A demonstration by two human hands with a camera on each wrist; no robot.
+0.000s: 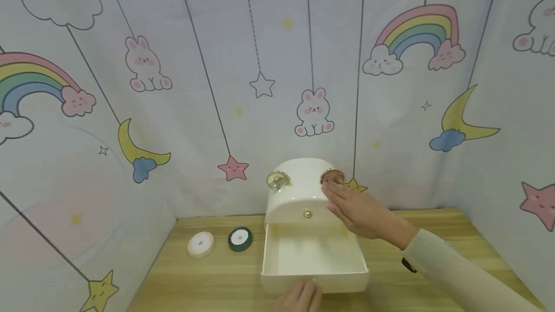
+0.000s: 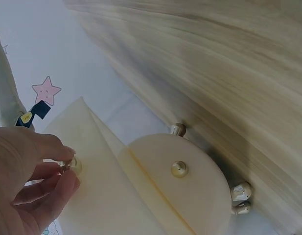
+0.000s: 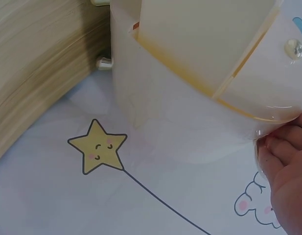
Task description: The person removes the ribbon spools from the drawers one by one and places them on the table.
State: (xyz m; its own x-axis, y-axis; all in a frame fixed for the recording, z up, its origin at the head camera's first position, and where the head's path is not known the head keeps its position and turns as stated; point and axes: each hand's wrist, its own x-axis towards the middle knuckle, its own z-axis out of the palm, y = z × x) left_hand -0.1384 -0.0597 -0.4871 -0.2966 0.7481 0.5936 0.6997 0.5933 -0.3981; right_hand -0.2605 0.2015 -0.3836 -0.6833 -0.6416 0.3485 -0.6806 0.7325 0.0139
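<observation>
Drawer (image 1: 342, 283) juts from cream box (image 1: 299, 179), floor (image 1: 314, 256) exposed.

No words, brands or numbers can be read in any view. From the left wrist, a small yellow label (image 2: 26, 117) on a black device (image 2: 41, 109) beside a pale sleeve (image 2: 5, 88) bears dark marks too small to make out. Lettering is likewise illegible on the pale roll (image 1: 201, 251) and dark green roll (image 1: 240, 245) at left, and on the cream drawer box (image 1: 301, 179) to their right.
</observation>
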